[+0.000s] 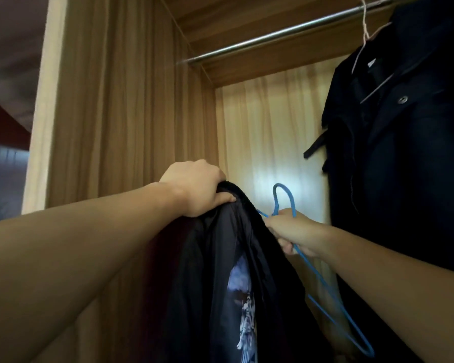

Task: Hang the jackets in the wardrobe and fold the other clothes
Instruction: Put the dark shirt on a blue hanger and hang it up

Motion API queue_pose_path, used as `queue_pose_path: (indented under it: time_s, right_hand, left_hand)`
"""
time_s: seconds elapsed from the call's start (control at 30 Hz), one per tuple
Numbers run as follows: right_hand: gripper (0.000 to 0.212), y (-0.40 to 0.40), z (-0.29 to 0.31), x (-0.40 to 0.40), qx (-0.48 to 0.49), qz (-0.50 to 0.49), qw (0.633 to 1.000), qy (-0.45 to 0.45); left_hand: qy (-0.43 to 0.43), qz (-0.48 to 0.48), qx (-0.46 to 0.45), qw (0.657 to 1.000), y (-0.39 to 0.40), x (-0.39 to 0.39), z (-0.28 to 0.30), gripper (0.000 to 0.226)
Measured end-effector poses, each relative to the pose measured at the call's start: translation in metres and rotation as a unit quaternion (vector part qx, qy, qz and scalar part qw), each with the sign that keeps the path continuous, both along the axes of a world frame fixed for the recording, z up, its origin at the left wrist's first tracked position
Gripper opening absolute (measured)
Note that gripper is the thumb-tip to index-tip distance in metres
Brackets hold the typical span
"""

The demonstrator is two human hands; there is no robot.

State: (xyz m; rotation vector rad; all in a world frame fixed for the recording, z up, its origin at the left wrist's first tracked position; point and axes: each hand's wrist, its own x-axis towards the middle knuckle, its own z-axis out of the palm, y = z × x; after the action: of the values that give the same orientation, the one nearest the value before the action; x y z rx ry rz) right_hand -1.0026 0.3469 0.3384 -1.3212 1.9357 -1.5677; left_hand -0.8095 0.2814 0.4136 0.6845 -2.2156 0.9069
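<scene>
Two bare forearms reach into an open wardrobe. Left hand grips the collar of a black jacket, held up below the metal rail. Right hand grips a blue hanger just beside the collar; one hanger arm appears tucked inside. Another dark jacket already hangs at the rail's right end. Judging by this, one jacket is done, this one is not yet hung, and no folding shows.
</scene>
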Motion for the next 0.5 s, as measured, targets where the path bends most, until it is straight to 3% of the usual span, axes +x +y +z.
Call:
queue_pose_path:
  time_s: [0.1,0.23,0.3,0.4,0.5]
  right_hand:
    - [0.024,0.035,-0.008,0.021,-0.012,-0.021,0.999,0.032]
    - [0.049,0.089,-0.009,0.047,0.012,-0.056,0.993,0.099]
    - [0.037,0.111,-0.021,0.072,0.043,-0.039,0.991,0.122]
    - [0.025,0.125,-0.049,0.115,0.019,-0.017,0.998,0.065]
    - [0.021,0.142,-0.065,0.148,-0.039,-0.103,0.988,0.112]
  left_hand:
    - [-0.022,-0.012,0.005,1.000,0.022,0.009,-0.012,0.051]
    - [-0.028,-0.064,0.005,0.998,0.041,0.023,-0.030,0.047]
    - [-0.017,-0.108,0.005,0.994,0.051,0.034,-0.041,0.041]
    - [-0.003,-0.171,0.002,0.985,0.062,0.059,-0.059,0.043]
    - [0.021,-0.220,0.044,0.974,0.068,0.089,-0.081,0.047]
